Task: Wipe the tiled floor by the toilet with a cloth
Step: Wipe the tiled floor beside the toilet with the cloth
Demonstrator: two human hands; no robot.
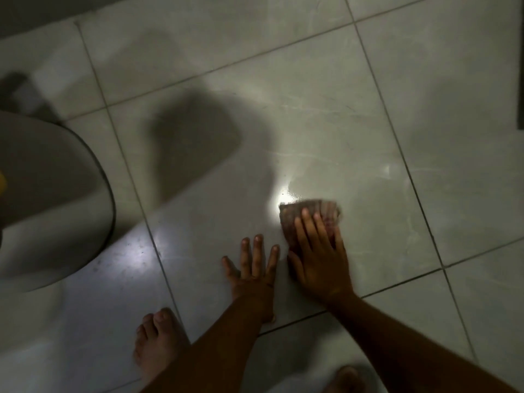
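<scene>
Pressing a rumpled cloth flat, right hand; left hand splayed on glossy tile.

Cloth smeared by motion blur, its near half hidden under the right hand. Toilet cut off by left edge. Yellow patch at that edge, too little showing to identify. Right foot cropped by bottom edge.
</scene>
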